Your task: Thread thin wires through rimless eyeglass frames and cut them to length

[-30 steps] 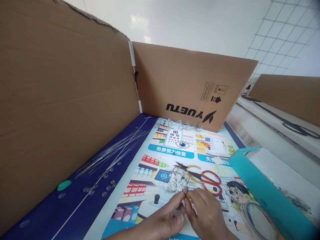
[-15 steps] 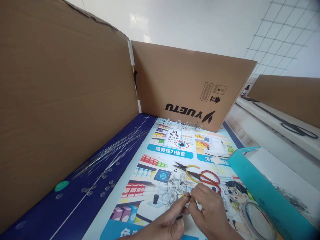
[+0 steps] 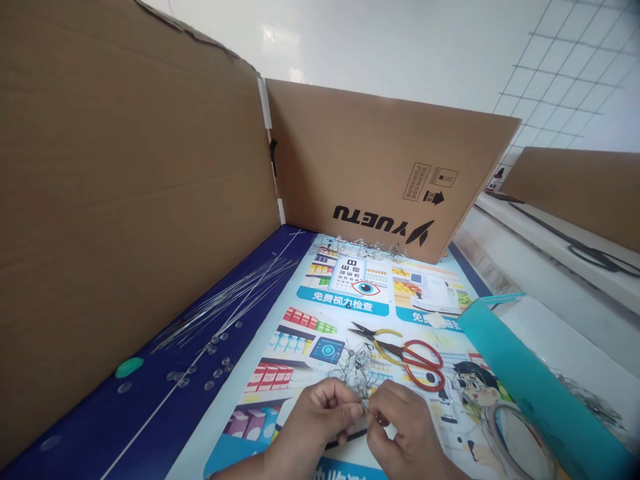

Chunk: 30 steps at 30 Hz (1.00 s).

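My left hand (image 3: pixel 323 420) and my right hand (image 3: pixel 405 427) meet low in the middle of the view. Both are closed, thumbs and fingertips pinching a thin wire (image 3: pixel 365 407), most of it hidden by the fingers. Just beyond the fingertips lies a tangled heap of bent wire pieces (image 3: pixel 354 367). Behind the right hand are pliers with yellow handles (image 3: pixel 376 332) and red-handled scissors (image 3: pixel 424 363), lying side by side and partly overlapping.
Long straight wires (image 3: pixel 225 300) and small clear discs (image 3: pixel 213 373) lie at left near a green disc (image 3: pixel 129 367). Cardboard panels (image 3: pixel 390 153) stand behind and left. A teal box (image 3: pixel 530 387) with wire pieces and a tape roll (image 3: pixel 520 433) are at right. More bent wires (image 3: pixel 370 249) line the back.
My left hand has gone from stretched-out fingers to a curled pinch. Both hands sit slightly nearer to me, with the fingertips lower in view. The tools have not moved.
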Each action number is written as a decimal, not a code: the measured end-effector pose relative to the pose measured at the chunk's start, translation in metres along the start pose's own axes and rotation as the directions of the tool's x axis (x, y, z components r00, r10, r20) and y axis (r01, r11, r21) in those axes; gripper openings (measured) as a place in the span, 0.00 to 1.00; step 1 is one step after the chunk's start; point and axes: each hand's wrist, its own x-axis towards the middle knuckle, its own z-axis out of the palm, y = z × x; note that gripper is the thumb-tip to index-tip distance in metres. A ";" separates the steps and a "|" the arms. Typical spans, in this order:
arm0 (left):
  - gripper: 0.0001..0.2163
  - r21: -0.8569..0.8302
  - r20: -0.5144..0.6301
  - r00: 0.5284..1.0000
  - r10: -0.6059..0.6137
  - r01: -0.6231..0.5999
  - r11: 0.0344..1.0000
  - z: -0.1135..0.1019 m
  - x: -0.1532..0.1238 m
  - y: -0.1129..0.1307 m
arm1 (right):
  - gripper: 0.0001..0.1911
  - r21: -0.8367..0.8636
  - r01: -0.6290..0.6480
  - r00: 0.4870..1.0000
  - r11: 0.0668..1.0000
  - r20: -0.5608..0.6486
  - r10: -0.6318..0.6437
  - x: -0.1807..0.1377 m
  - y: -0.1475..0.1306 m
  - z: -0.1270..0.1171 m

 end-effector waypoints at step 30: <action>0.07 0.142 0.251 0.968 -0.014 -0.022 0.990 -0.014 -0.004 0.019 | 0.12 -0.172 0.174 0.985 0.970 0.045 -0.169 -0.002 0.010 0.006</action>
